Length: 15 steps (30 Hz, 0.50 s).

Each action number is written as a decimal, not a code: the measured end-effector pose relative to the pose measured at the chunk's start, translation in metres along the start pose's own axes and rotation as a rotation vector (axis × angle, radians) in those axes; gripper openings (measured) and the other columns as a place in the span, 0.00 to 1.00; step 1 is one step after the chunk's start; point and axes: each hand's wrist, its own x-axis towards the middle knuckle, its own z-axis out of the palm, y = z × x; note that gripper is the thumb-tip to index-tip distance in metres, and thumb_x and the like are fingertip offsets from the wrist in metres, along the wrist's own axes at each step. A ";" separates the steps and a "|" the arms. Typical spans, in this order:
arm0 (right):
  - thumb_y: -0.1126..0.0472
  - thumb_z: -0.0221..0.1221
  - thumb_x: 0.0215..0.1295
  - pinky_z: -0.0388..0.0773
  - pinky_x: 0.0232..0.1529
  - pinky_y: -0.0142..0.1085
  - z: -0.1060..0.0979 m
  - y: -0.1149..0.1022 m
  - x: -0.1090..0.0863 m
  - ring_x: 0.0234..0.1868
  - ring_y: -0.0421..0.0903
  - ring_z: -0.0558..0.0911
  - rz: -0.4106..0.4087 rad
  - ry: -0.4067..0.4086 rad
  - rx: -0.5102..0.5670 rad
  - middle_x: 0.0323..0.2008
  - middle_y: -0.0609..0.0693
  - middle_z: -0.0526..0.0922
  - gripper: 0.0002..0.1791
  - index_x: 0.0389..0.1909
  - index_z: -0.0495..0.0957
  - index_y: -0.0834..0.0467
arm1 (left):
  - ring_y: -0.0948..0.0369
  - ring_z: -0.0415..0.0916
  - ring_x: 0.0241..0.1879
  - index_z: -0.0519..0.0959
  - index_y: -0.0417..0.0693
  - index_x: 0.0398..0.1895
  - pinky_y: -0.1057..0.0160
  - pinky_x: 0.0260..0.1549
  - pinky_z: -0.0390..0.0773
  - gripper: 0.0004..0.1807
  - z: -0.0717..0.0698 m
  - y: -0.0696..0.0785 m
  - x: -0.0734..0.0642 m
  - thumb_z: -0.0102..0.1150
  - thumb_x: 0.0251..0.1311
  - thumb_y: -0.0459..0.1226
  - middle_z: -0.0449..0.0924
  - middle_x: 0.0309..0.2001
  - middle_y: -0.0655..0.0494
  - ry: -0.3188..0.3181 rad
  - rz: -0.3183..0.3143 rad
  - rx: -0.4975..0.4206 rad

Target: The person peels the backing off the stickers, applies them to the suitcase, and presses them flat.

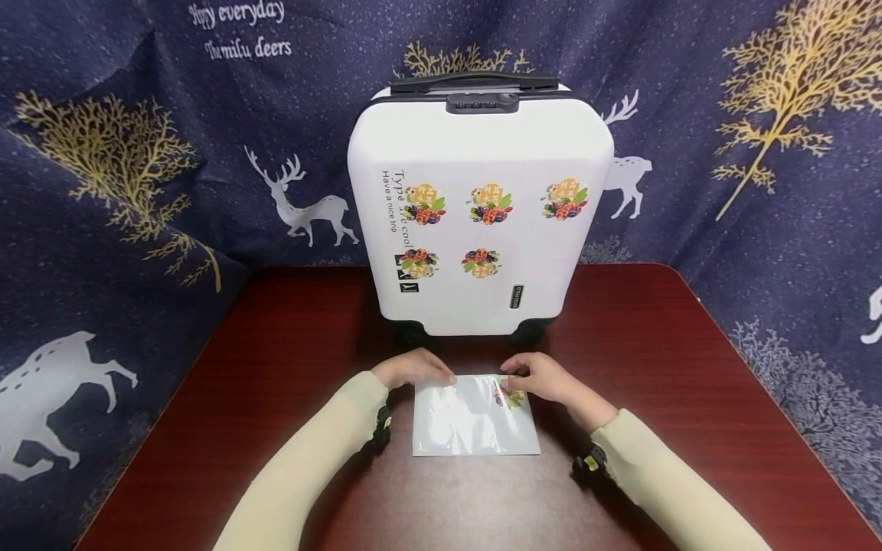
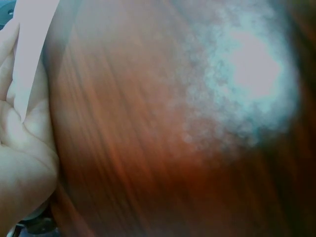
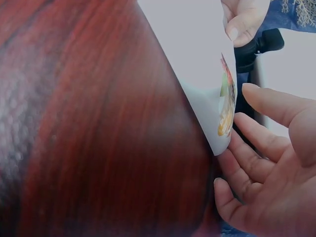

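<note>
A glossy white sticker sheet (image 1: 465,421) bears a single fruit sticker (image 1: 508,396) in its far right corner. My left hand (image 1: 416,369) pinches the sheet's far edge near the left corner, thumb on the front and fingers behind. At the far right corner is my right hand (image 1: 540,376); in the right wrist view its fingers (image 3: 254,160) reach behind the sheet while the thumb stands apart from it. Beyond both hands stands a white suitcase (image 1: 482,302), upright, with several fruit stickers (image 1: 491,205) in two rows on its front.
The dark red wooden table (image 1: 276,360) lies under the sheet and suitcase. A blue cloth (image 1: 310,99) printed with deer and golden trees hangs behind and along both sides. The suitcase has a black top handle (image 1: 475,81) and dark wheels at its base.
</note>
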 end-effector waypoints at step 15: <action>0.65 0.66 0.62 0.78 0.41 0.37 0.004 0.002 0.002 0.39 0.45 0.79 0.029 0.013 0.000 0.39 0.56 0.88 0.10 0.43 0.86 0.64 | 0.64 0.79 0.39 0.87 0.40 0.49 0.64 0.43 0.80 0.17 -0.003 -0.002 0.003 0.67 0.64 0.42 0.89 0.46 0.50 -0.032 -0.006 -0.033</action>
